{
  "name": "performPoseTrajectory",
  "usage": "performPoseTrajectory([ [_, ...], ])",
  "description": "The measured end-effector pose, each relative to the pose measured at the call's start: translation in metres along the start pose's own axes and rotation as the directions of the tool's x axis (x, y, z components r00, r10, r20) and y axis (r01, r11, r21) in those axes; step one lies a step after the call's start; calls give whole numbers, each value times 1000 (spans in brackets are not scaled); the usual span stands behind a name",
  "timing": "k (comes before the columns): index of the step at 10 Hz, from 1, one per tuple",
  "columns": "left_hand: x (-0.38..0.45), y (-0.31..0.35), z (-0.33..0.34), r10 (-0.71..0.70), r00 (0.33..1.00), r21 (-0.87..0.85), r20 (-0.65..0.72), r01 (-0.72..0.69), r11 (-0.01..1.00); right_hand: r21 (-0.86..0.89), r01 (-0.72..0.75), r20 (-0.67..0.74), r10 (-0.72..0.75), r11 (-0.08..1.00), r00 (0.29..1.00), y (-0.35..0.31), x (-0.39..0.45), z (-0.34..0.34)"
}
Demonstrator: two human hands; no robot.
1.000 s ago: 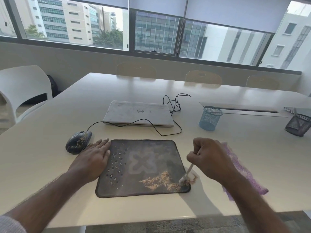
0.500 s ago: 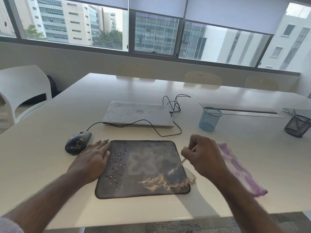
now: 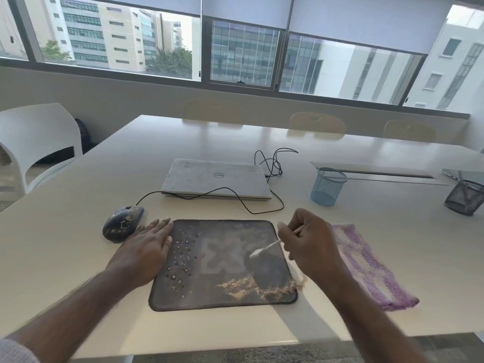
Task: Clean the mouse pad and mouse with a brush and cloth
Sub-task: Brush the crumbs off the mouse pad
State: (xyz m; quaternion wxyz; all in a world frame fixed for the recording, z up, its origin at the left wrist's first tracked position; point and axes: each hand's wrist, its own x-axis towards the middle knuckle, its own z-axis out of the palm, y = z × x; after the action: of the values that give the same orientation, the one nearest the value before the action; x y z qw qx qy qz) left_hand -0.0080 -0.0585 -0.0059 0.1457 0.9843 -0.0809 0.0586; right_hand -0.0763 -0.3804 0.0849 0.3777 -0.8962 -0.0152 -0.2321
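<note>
Chair (image 3: 39,142) in white plastic stands off the far left edge of my worktop (image 3: 78,258). Next comes the mouse (image 3: 122,223), dark and flecked with tan crumbs, its cable (image 3: 235,197) running back over the shut laptop (image 3: 216,179) behind it. My left hand (image 3: 146,251) lies just beside the mouse, flat and palm down with the fingers straight, holding nothing; its thumb side rests on the left edge of the mouse pad (image 3: 222,263). The pad lies flat near the front edge of the worktop, dark grey with a pale cross mark in the middle, small beads of something along its left part and a drift of tan grit (image 3: 251,285) at its front right corner, some of it spilling just past the edge. Over the pad's right side my right hand (image 3: 311,244) is curled round a thin white brush (image 3: 264,249), pinching the handle so the tip points down and left above the pad; I cannot tell whether the tip touches. A purple and white cloth (image 3: 372,268) lies on the worktop just right of that hand. Farther back right stand a blue mesh cup (image 3: 328,186) and a black mesh cup (image 3: 463,197).
</note>
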Motion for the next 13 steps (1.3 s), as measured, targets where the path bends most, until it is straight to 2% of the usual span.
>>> performPoseTrajectory([
  [2,0,-1,1,-2,1000,4,5,2,1000,-117,15,145,2,993,990,6,-8,3],
  [3,0,-1,1,-1,1000,-2,7,1,1000,-131,12,160,9,991,987,2,-1,-9],
  [4,0,-1,1,4,1000,-7,-7,-4,1000,-28,27,61,-26,999,998,0,-1,-2],
  [5,0,-1,2,2,1000,-13,-11,-3,1000,22,52,105,-54,998,993,5,-8,12],
  [7,-1,0,1,1,1000,-5,-8,-1,1000,9,15,224,-17,1000,974,14,-6,-2],
  [8,0,-1,1,4,1000,-3,-5,-4,1000,86,9,121,-20,996,992,9,-2,0],
  [9,0,-2,2,2,1000,-7,-6,-2,1000,99,34,93,-43,995,995,6,-7,14],
  [11,0,1,0,-1,1000,-6,3,1,1000,-18,32,235,-27,999,972,9,-11,3],
  [13,-1,0,0,-2,1000,-4,1,2,1000,131,-15,114,0,991,993,-1,-10,6],
])
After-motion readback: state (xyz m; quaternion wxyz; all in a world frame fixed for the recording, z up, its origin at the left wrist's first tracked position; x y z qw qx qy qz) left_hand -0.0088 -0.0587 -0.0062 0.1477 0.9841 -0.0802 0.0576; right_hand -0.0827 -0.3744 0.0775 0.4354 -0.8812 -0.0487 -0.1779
